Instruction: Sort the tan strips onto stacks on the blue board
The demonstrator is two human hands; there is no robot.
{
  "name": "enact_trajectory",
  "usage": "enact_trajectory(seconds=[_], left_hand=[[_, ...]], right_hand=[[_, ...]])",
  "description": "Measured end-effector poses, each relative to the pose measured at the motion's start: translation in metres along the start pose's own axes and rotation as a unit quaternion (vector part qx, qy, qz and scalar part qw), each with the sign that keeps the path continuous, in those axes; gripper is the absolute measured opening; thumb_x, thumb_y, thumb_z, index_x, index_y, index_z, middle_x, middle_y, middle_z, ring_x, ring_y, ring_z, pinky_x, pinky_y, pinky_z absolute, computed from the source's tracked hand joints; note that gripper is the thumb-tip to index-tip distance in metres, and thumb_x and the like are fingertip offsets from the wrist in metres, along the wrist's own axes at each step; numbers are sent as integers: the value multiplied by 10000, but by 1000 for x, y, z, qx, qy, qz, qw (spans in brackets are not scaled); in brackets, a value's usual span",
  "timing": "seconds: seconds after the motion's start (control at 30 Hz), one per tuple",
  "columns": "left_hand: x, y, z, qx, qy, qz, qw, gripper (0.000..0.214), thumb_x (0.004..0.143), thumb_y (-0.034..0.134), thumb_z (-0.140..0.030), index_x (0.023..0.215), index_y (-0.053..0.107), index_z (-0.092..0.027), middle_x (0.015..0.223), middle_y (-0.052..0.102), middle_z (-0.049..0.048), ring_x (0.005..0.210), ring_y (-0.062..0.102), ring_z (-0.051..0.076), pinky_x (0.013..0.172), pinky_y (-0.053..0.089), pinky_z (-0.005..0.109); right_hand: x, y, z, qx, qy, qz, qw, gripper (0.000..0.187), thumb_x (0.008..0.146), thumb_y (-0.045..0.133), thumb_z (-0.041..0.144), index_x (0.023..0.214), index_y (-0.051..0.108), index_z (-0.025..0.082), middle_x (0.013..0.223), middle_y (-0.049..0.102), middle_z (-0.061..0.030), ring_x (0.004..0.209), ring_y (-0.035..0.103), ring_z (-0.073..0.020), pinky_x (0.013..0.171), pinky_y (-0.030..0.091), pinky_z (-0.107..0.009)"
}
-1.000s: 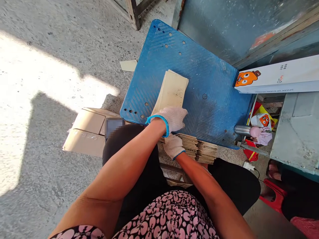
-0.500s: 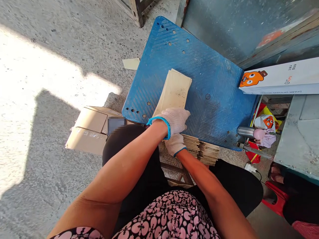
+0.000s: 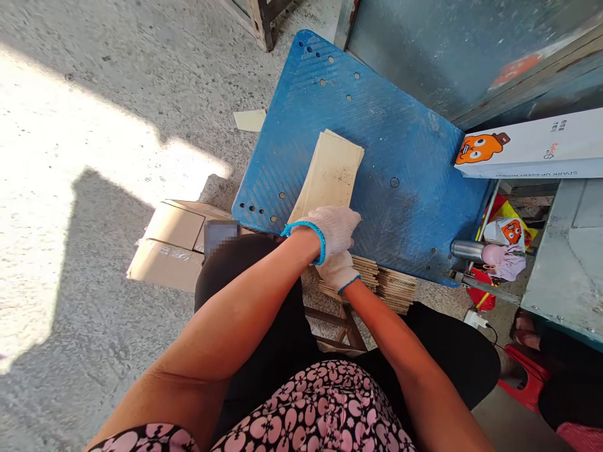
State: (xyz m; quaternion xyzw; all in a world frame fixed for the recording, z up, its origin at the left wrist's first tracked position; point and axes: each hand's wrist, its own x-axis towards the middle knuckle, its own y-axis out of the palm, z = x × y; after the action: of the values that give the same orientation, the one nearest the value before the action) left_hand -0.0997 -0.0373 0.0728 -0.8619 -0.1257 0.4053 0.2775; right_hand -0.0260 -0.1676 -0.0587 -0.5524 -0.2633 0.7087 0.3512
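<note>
My left hand (image 3: 332, 231), in a white knit glove with a blue cuff, is over the near end of thin cream boards (image 3: 332, 172). Its fingers curl down to the right, and what lies under the palm is hidden. The boards lie slightly fanned on a blue plastic tabletop (image 3: 414, 157). My right hand (image 3: 337, 271), gloved too, is closed just below the left at the table's near edge. The left glove covers its fingertips. Beside and behind it are stacked boards (image 3: 396, 289), seen edge-on.
A cardboard box (image 3: 164, 251) stands on the floor to the left. A cream offcut (image 3: 249, 120) shows past the table's left edge. At right are a white printed carton (image 3: 537, 144), a metal flask (image 3: 466, 249), a grey metal surface (image 3: 575, 263) and a red stool (image 3: 525, 380).
The right hand has shifted slightly down and right, showing more of the stacked boards. The left hand stays over the boards almost unchanged. The whole view has slid a little.
</note>
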Motion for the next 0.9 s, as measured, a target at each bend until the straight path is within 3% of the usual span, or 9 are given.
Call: enact_trajectory(seconds=[0.13, 0.3, 0.4, 0.53, 0.77, 0.9], left_hand=[[-2, -4, -1, 3, -19, 15, 1000, 526, 849, 634, -362, 1363, 544, -295, 1303, 633, 85, 1134, 612, 328, 935, 500, 457], [-4, -7, -2, 4, -22, 23, 999, 535, 861, 614, -372, 1383, 535, -282, 1323, 622, 103, 1166, 603, 329, 934, 499, 424], [-3, -7, -1, 15, -14, 29, 999, 541, 859, 601, -354, 1390, 527, -281, 1331, 621, 101, 1172, 605, 319, 932, 501, 403], [-1, -7, 0, 22, -2, 30, 999, 536, 866, 581, -357, 1394, 520, -283, 1352, 609, 92, 1182, 601, 308, 939, 499, 395], [1, -5, 2, 3, -2, 11, 1000, 524, 856, 582, -354, 1376, 534, -305, 1351, 612, 82, 1168, 607, 310, 927, 504, 419], [-1, -6, 2, -4, -29, -8, 1000, 511, 842, 598, -375, 1348, 554, -318, 1343, 617, 74, 1153, 613, 313, 922, 509, 426]], right_hand=[[-17, -6, -11, -6, 11, -36, 999, 300, 884, 651, 368, 1113, 685, 177, 1146, 698, -150, 1050, 645, -297, 931, 487, -420], [-45, -7, -33, 32, -12, -191, 981, 447, 841, 675, 272, 1268, 595, 167, 1298, 616, -139, 1209, 541, -296, 1057, 417, -443], [-58, 0, -47, 43, 17, -237, 971, 529, 867, 642, 292, 1351, 522, 114, 1341, 570, -170, 1265, 486, -310, 1080, 399, -460], [-68, 6, -56, 27, 25, -248, 968, 573, 907, 596, 330, 1402, 465, 74, 1341, 551, -205, 1309, 428, -328, 1100, 366, -501], [-65, 9, -43, -64, 4, -179, 982, 467, 908, 565, 272, 1322, 551, 56, 1303, 567, -228, 1265, 435, -365, 1107, 296, -571], [-63, 15, -40, -74, 7, -203, 976, 460, 918, 539, 262, 1317, 553, 34, 1328, 557, -239, 1281, 432, -366, 1108, 299, -578]])
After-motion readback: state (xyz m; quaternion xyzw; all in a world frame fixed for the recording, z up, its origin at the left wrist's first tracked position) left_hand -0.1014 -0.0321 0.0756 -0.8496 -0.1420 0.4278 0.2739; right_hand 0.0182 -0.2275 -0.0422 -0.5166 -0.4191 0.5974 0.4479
